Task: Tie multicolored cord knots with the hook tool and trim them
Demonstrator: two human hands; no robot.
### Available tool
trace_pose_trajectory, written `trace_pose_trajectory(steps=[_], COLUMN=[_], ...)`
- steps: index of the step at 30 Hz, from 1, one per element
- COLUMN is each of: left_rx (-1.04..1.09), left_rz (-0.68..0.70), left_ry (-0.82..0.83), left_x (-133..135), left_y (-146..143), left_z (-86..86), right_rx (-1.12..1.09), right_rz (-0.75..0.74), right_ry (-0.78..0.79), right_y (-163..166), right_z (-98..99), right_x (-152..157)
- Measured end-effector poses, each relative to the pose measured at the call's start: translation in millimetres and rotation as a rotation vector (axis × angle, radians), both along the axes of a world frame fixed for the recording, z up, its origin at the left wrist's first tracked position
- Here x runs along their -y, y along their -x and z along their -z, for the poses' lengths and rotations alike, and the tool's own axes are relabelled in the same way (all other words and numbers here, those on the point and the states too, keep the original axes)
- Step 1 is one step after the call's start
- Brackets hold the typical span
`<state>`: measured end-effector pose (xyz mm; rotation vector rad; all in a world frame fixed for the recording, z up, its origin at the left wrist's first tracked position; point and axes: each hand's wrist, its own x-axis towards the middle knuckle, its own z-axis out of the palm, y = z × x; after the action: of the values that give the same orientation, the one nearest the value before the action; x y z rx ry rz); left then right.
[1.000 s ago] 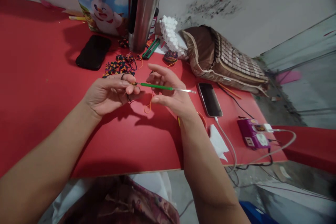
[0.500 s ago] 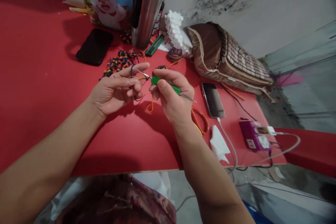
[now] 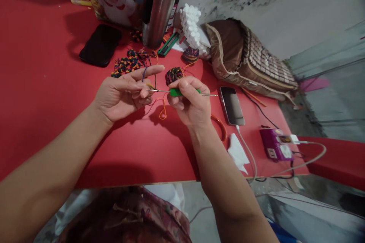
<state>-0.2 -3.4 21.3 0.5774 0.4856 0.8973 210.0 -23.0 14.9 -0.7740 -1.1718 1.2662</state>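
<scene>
My right hand [image 3: 189, 98] is closed round the green handle of a crochet hook [image 3: 176, 92], whose thin metal shaft points left. Its tip meets a small bit of yarn work [image 3: 151, 86] pinched by my left hand [image 3: 122, 93]. Dark blue yarn [image 3: 145, 73] loops over the raised left index finger. An orange yarn loop [image 3: 162, 114] hangs below, between the hands. Just beyond my right hand lies a dark multicoloured yarn ball [image 3: 174, 75]. Finished-looking knotted yarn pieces [image 3: 127, 66] in navy and orange lie in a heap behind my left hand.
On the red table [image 3: 51, 95] are a black phone [image 3: 101, 45], a steel flask [image 3: 162, 7], a green cutter [image 3: 168, 44], another yarn ball [image 3: 190, 54] and a brown cushion [image 3: 248, 53]. To the right lie a charging phone [image 3: 232, 105], orange scissor handles [image 3: 219, 127], tissue [image 3: 238, 153] and a purple power block [image 3: 275, 144].
The hook has swung from slanting up at the index finger to nearly level, its tip now lower at the pinched yarn. My right hand has turned; the yarn ball behind shows more.
</scene>
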Motion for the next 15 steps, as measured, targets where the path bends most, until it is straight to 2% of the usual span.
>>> trace_pose_trajectory(steps=[8,15], left_rx=[0.004,-0.055], left_rz=[-0.049,-0.175], left_ry=[-0.033,-0.085], left_x=[1,4], left_y=[-4,-8], left_z=[-2.7,-5.0], right_rx=[0.175,0.331], right_rz=[0.155,0.309], right_ry=[-0.062,-0.223], right_y=[-6,-6], right_z=[0.8,-2.2], right_x=[2,11])
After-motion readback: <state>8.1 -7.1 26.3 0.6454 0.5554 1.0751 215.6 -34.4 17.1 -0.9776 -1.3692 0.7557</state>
